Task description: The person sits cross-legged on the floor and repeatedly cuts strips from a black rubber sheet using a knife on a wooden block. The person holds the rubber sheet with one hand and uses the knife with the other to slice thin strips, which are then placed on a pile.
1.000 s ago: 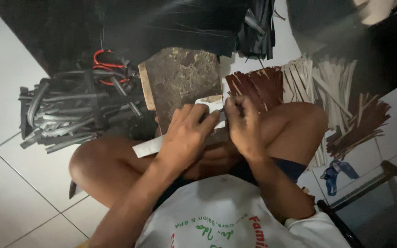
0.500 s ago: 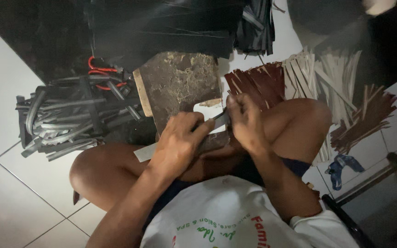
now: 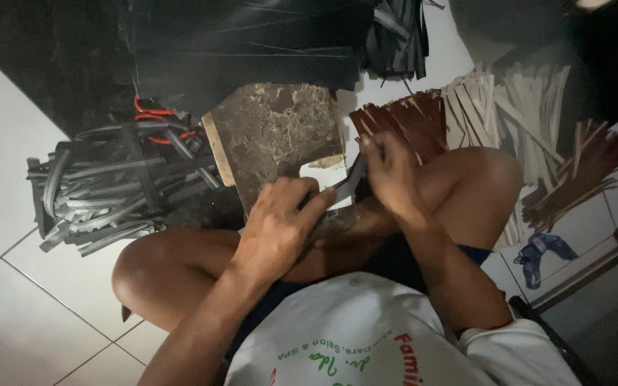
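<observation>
midway, seemingly: left hand (image 3: pixel 277 229) and right hand (image 3: pixel 395 175) close together over lap, both pinched on thin dark strip (image 3: pixel 348 184) near worn wooden board (image 3: pixel 273 136). cut piles lie around: dark strips (image 3: pixel 101 189) left, brown strips (image 3: pixel 402 118), pale strips (image 3: pixel 509 100). uncut black sheet (image 3: pixel 252 50) beyond, so more left.

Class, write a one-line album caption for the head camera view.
Seated cross-legged on white tiles, a person's left hand and right hand work a dark strip over a worn board.
</observation>
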